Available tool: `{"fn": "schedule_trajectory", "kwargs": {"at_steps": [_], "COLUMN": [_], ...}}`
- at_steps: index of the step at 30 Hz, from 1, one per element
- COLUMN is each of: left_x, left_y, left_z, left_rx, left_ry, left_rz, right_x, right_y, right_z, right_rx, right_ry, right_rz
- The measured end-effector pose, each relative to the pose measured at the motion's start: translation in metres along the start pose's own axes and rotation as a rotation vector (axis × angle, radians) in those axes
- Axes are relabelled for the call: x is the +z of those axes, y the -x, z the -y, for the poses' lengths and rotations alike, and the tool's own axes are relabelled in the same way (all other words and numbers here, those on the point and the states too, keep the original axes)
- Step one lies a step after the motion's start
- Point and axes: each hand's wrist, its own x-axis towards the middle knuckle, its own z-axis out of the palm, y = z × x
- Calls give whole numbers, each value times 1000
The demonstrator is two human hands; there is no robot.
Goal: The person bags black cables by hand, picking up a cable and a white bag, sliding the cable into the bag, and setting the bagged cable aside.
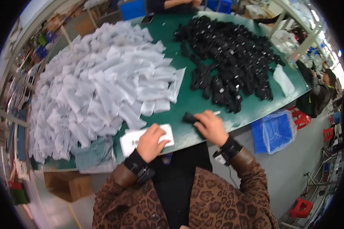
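At the near edge of a green table (187,97), the right hand (212,128) has its thumb and fingers closed around one end of a small black bundle (188,117), whose other end points left, just above the tabletop. The left hand (151,144) rests on a stack of flat white pieces (167,131), its thumb set apart from slightly bent fingers; whether it pinches the uppermost piece cannot be told. Beyond lie a heap of pale, translucent pouches (103,82) on the left and a heap of similar black bundles (233,57) on the right. The held bundle appears to be folded, soft and light, likely to yield under pressure without breaking; a grip around its middle would probably best keep the folds together. The white pieces look thin and smooth, fairly stiff yet easily creased, and apt to slide over one another; a single one is best lifted by an edge, between thumb and fingertip.
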Motion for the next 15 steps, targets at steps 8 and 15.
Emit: {"fn": "schedule_trajectory", "kwargs": {"at_steps": [8,15], "left_x": [11,10], "left_y": [13,-4], "left_z": [5,7], "left_rx": [-14,-180], "left_ry": [-109,95], "left_rz": [-26,-69], "right_x": [17,2], "right_y": [16,-7], "right_z": [42,38], "right_rx": [174,31], "right_ry": [-351,-252], "right_rz": [41,-69]}}
